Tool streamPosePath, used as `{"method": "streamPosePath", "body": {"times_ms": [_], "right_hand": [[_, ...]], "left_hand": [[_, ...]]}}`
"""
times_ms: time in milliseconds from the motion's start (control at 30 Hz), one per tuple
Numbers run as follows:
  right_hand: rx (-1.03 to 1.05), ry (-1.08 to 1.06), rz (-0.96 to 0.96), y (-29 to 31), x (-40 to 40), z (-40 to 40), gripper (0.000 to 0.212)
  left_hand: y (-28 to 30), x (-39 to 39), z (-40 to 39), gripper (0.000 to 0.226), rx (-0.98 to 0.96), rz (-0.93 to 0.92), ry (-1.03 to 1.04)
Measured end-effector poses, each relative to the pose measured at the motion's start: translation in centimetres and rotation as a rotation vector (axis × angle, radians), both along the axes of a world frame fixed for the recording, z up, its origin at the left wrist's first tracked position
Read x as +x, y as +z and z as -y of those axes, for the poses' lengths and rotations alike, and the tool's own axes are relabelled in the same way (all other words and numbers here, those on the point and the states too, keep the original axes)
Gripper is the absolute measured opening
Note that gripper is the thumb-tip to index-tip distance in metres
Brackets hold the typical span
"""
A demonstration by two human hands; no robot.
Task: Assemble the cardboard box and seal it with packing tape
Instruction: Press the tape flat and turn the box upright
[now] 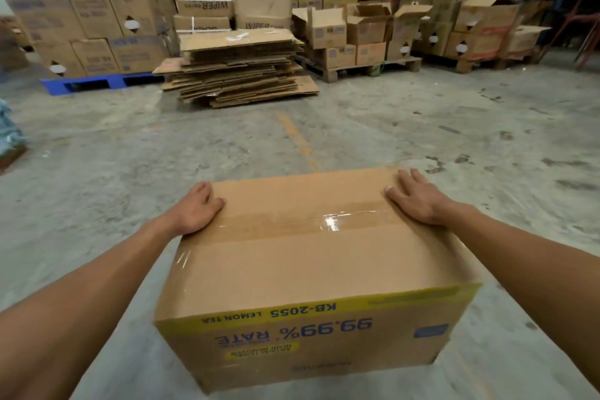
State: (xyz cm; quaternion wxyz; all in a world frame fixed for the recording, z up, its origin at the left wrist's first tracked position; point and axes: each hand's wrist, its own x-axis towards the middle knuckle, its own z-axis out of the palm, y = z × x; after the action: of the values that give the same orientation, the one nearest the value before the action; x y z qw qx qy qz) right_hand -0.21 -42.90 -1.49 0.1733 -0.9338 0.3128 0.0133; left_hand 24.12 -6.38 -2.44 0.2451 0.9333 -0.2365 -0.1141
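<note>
- The cardboard box (311,273) stands on the concrete floor (422,127) in the near middle of the view, its flaps closed and its printed near side showing upside-down lettering.
- A strip of clear packing tape (311,221) runs left to right across the top seam, shining near the middle, and wraps down over the left edge.
- The left hand (194,209) lies on the far-left corner of the top, fingers curled over the edge and thumb on the top; it grips nothing else.
- The right hand (415,200) rests flat on the far-right corner, fingers spread wide, holding nothing.
- Farther off, a pile of flattened cartons (240,70) sits on the floor, with stacked boxes (97,10) on pallets behind it.
</note>
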Motion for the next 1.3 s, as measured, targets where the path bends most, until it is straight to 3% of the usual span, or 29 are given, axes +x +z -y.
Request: {"method": "streamPosePath", "body": {"times_ms": [100, 233, 467, 633, 733, 800, 933, 1033, 1167, 1300], "right_hand": [[0.159, 0.005, 0.113, 0.0, 1.4, 2.1, 0.079], [0.488, -0.102, 0.235, 0.1, 3.5, 3.9, 0.074], [0.706, -0.259, 0.041, 1.2, 5.8, 5.6, 0.067], [0.643, -0.261, 0.14, 3.7, 7.3, 3.6, 0.052], [0.572, -0.228, 0.413, 5.6, 8.7, 3.1, 0.081], [0.494, -0.149, 0.567, 7.0, 8.9, 2.6, 0.087], [0.462, -0.015, 0.745, 7.1, 8.2, 1.0, 0.063], [0.547, -0.051, 0.718, 4.1, 7.2, 0.5, 0.054], [0.402, -0.146, 0.611, -0.6, 5.7, -0.3, 0.052], [0.336, -0.134, 0.468, -2.7, 4.5, -0.4, 0.053]], "left_hand": [[-0.3, 0.8, 1.0, 0.038, -0.12, 0.005, 0.093], [-1.1, 1.6, 1.5, 0.068, -0.224, -0.209, 0.281], [-0.8, 0.7, 2.0, 0.069, -0.275, -0.273, 0.431], [2.1, -1.3, 1.3, 0.067, -0.269, -0.157, 0.511], [5.3, -1.9, 0.3, 0.067, -0.368, 0.087, 0.553], [7.4, -2.5, -0.1, 0.068, -0.428, 0.225, 0.553], [7.9, -3.2, -1.5, 0.06, -0.486, 0.35, 0.548], [5.1, -3.3, -2.3, 0.052, -0.467, 0.338, 0.569], [-0.2, -4.4, -2.7, 0.043, -0.274, 0.341, 0.593], [-3.8, -4.2, -3.7, 0.034, -0.207, 0.157, 0.586]]}}
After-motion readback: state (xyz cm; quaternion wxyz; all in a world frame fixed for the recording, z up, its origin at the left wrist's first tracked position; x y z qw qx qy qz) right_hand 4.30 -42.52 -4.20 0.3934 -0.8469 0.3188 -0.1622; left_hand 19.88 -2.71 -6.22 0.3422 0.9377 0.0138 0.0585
